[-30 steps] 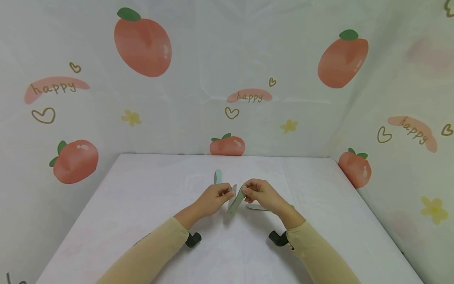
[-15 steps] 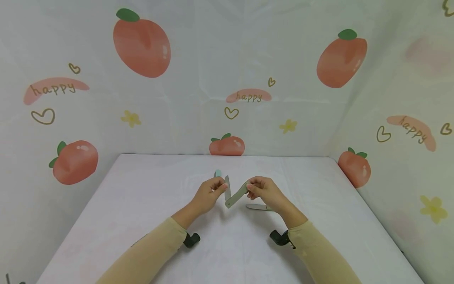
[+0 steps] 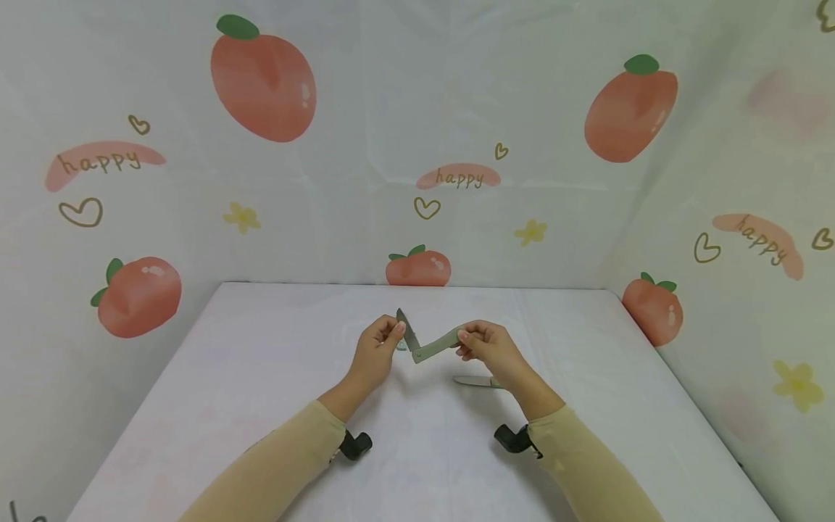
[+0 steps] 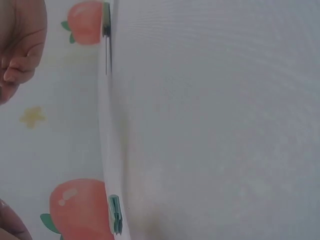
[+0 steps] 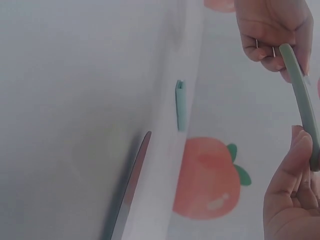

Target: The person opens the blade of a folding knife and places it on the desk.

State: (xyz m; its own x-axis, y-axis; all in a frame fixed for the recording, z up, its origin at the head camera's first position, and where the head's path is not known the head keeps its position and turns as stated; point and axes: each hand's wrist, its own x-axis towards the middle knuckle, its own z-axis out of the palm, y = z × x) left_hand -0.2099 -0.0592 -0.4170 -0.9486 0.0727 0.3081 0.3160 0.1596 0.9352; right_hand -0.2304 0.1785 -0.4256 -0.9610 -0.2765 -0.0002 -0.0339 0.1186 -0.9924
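Observation:
Above the table, a folding knife (image 3: 435, 345) with a sage green handle is held half unfolded, its grey blade (image 3: 409, 330) bent up from the pivot. My left hand (image 3: 373, 354) pinches that blade between thumb and fingers. The far end of the handle is gripped by my right hand (image 3: 491, 351). A second knife (image 3: 474, 381) lies on the table below the right hand, blade pointing left and handle partly covered. A light teal folded piece (image 5: 180, 105), seemingly another folding knife, lies farther back, mostly hidden behind the left hand in the head view.
The table (image 3: 293, 464) is covered in white cloth. A white backdrop printed with fruit and lettering hangs behind it and at both sides. Black wrist mounts (image 3: 355, 445) sit at the cuffs of both beige sleeves.
The angle between blade and handle has widened. My left hand has moved left and away from me with the blade; my right hand has shifted slightly up, still holding the handle.

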